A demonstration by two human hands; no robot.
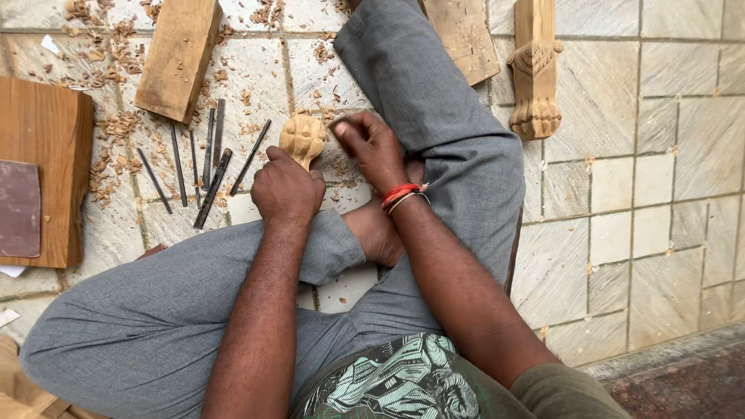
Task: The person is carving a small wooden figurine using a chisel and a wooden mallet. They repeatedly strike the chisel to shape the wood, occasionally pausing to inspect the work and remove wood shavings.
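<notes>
Woodcarving in hand: left hand [285,188] grips the carved wooden piece [303,137] upright on the stone floor [652,233], chisels [203,159] just beside. Right hand [374,146], fingers pinched narrow, apparently holds sandpaper, though the view is poor. Firm left grip and light, even strokes advisable.

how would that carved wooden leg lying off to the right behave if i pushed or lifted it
The carved wooden leg looks like solid timber, so probably stiff and fairly heavy for its size. Its squared sides suggest it would slide on the stone floor rather than roll. The carved claw end might chip if dropped.
</notes>
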